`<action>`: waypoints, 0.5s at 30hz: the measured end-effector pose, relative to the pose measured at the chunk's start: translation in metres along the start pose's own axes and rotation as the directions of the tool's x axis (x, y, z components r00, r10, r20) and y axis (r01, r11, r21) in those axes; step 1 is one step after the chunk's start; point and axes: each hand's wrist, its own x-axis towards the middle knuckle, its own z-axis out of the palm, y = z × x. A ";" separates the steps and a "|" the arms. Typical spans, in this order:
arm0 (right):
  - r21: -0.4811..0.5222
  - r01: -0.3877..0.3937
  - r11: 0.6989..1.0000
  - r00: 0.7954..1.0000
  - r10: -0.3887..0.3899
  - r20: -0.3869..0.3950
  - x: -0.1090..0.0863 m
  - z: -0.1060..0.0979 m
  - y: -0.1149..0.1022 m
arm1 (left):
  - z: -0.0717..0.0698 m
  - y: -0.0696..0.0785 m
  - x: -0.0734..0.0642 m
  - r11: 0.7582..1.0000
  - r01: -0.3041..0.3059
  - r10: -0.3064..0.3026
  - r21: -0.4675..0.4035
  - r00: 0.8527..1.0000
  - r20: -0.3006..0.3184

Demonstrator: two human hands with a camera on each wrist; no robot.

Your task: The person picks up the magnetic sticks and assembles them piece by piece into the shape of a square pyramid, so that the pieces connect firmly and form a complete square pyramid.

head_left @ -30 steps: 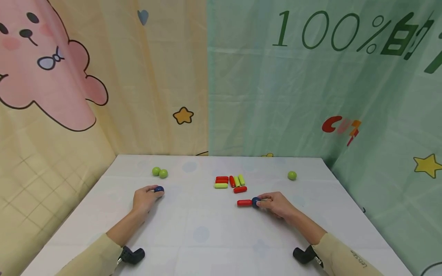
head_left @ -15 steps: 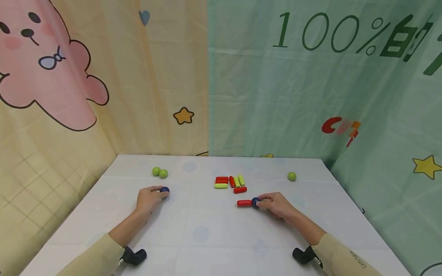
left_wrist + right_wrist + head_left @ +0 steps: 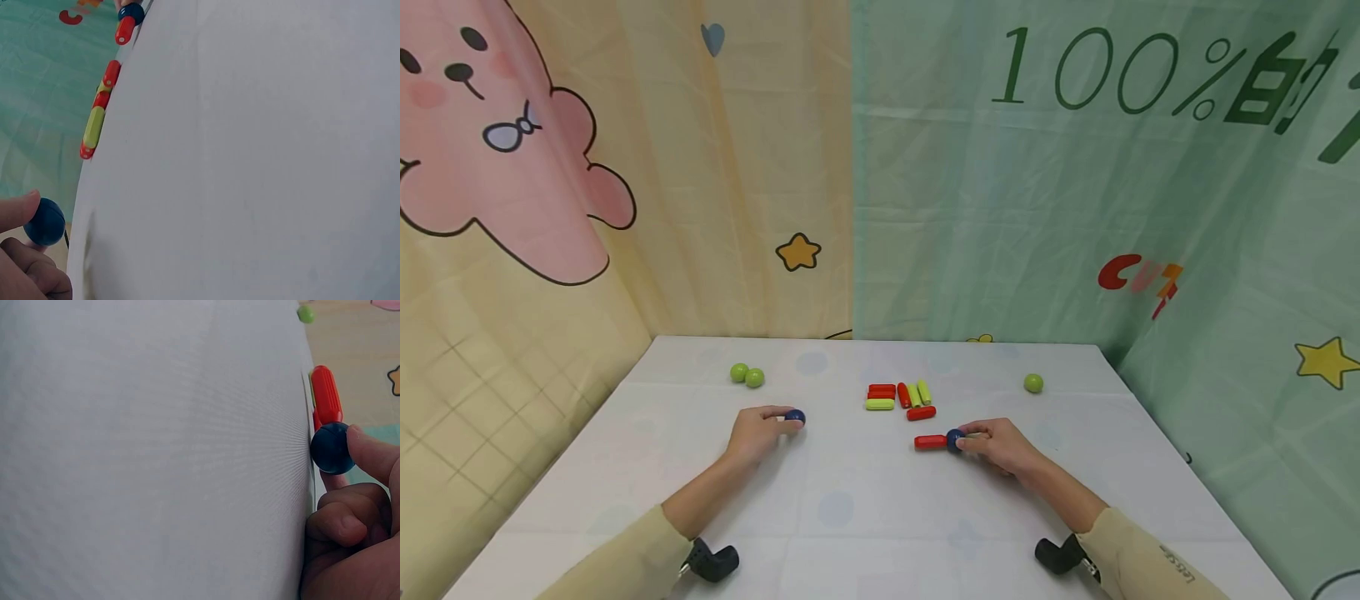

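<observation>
1. Farthest left, you have two green balls [image 3: 747, 376] sitting side by side near the back of the white table [image 3: 838, 475].
2. Your left hand [image 3: 757, 433] pinches the left blue ball [image 3: 795, 417] between thumb and fingers; the left-wrist view shows curtain [image 3: 34, 125] between that ball and the tabletop.
3. Between your hands, toward the back, lie loose rods [image 3: 913, 395], red and yellow-green, some sideways and some pointing away from you.
4. Just nearer you lies the joined red rod [image 3: 930, 442], its right end against the right blue ball [image 3: 955, 440].
5. Your right hand [image 3: 1002, 446] pinches that ball from its right side.
6. Farthest right, you have a single green ball [image 3: 1033, 383], beyond your right hand.
</observation>
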 end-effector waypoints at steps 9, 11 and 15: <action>-0.001 0.001 1.000 1.000 -0.001 -0.001 0.001 0.000 0.001 | 0.027 0.017 -0.012 0.999 -0.040 0.039 0.007 0.996 0.083; 0.002 0.001 1.000 1.000 -0.001 0.000 0.001 0.000 0.001 | 0.033 0.020 -0.013 0.999 -0.048 0.047 0.008 0.994 0.099; 0.000 0.001 1.000 1.000 -0.001 0.001 0.002 0.000 0.002 | 0.044 0.024 -0.016 0.998 -0.058 0.058 0.000 0.988 0.141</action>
